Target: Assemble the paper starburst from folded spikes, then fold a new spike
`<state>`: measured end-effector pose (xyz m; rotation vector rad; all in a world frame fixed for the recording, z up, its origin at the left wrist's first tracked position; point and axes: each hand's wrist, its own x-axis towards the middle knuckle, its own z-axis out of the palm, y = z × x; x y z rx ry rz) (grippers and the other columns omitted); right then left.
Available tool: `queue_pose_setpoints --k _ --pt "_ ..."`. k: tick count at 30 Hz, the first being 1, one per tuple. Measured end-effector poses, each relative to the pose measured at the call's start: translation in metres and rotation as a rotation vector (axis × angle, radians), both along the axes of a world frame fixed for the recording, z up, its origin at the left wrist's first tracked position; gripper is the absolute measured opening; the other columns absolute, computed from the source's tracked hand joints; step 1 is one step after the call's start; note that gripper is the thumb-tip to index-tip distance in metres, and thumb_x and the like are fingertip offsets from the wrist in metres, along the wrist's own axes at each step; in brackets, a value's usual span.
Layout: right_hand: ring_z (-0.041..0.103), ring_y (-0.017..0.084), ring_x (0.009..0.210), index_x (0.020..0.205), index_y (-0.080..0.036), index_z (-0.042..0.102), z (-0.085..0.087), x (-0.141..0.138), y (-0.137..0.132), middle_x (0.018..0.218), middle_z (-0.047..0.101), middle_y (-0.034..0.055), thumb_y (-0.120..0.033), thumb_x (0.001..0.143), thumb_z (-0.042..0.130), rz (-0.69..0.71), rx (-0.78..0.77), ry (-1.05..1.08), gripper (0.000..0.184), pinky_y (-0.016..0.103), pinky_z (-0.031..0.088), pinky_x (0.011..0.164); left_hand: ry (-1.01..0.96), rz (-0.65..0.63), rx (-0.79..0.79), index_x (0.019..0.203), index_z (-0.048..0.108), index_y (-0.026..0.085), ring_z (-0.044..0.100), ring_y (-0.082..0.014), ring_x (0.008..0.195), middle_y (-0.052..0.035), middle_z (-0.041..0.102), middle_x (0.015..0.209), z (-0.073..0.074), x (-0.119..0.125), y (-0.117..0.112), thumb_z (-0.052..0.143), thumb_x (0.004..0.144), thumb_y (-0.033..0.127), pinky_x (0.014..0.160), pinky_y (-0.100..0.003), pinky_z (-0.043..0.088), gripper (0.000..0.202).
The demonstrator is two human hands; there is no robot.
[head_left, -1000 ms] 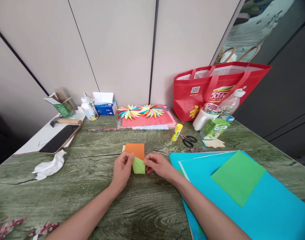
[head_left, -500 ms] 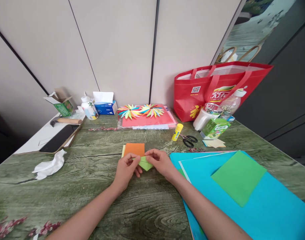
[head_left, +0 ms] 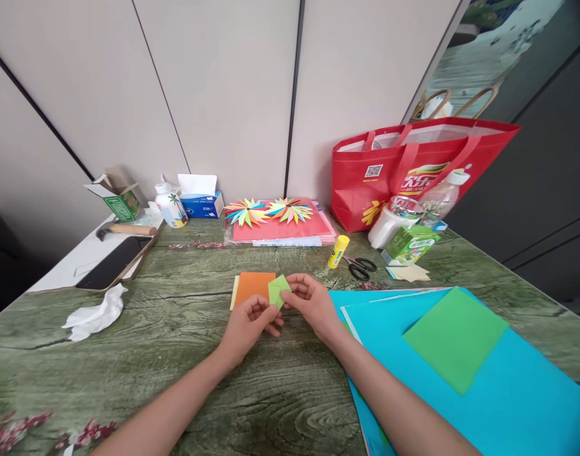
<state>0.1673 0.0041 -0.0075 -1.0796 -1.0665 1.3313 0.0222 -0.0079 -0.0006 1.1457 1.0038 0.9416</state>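
A small folded piece of light green paper (head_left: 279, 289) is held up between both hands above the table. My left hand (head_left: 248, 326) pinches its lower end with thumb and fingers. On its right side, my right hand (head_left: 309, 305) grips it between thumb and forefinger. Behind the hands lies a small stack of square papers, with an orange sheet (head_left: 254, 286) on top and a pale yellow edge showing at its left. Fingers hide part of the green paper's lower edge.
Blue sheets (head_left: 389, 354) with a green square (head_left: 456, 339) lie at right. A glue stick (head_left: 338, 251) and black-handled scissors (head_left: 359, 268) are beyond the hands. Two paper stars (head_left: 289, 211) rest on a red paper pack (head_left: 280, 233). Crumpled tissue (head_left: 94, 313) lies left.
The green paper has been turned, so its point no longer faces me, and raised slightly in front of the orange sheet. Both hands still hold it.
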Motion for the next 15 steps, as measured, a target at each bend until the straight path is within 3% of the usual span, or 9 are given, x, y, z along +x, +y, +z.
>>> queue_pose_setpoints --k 5,9,15 --pt "0.053 0.010 0.055 0.074 -0.019 0.047 -0.0057 -0.0004 0.0015 0.064 0.057 -0.0034 -0.030 0.057 0.069 0.022 0.016 -0.082 0.030 0.021 0.043 0.050 0.003 0.227 0.124 0.084 0.050 0.018 0.059 -0.0125 0.060 0.0028 0.060 0.067 -0.0031 -0.0022 0.0046 0.066 0.064 0.030 0.054 -0.024 0.051 0.028" --pt "0.049 0.008 0.052 0.066 -0.018 0.049 -0.0071 -0.0022 0.0001 0.058 0.053 -0.0049 -0.026 0.059 0.067 0.050 0.097 -0.144 0.021 0.021 0.041 0.051 0.004 0.238 0.165 0.072 0.053 0.017 0.057 -0.0116 0.057 0.0034 0.059 0.063 -0.0055 -0.0046 0.0070 0.068 0.062 0.026 0.054 -0.024 0.051 0.020" --pt "0.056 0.013 0.060 0.070 -0.017 0.062 -0.0038 -0.0034 -0.0028 0.065 0.063 0.0005 -0.031 0.060 0.068 0.011 0.095 -0.180 0.018 0.026 0.046 0.058 0.098 0.269 0.167 0.069 0.065 0.015 0.060 -0.0140 0.059 -0.0017 0.066 0.068 -0.0054 -0.0049 0.0051 0.068 0.060 0.026 0.058 -0.026 0.052 0.015"
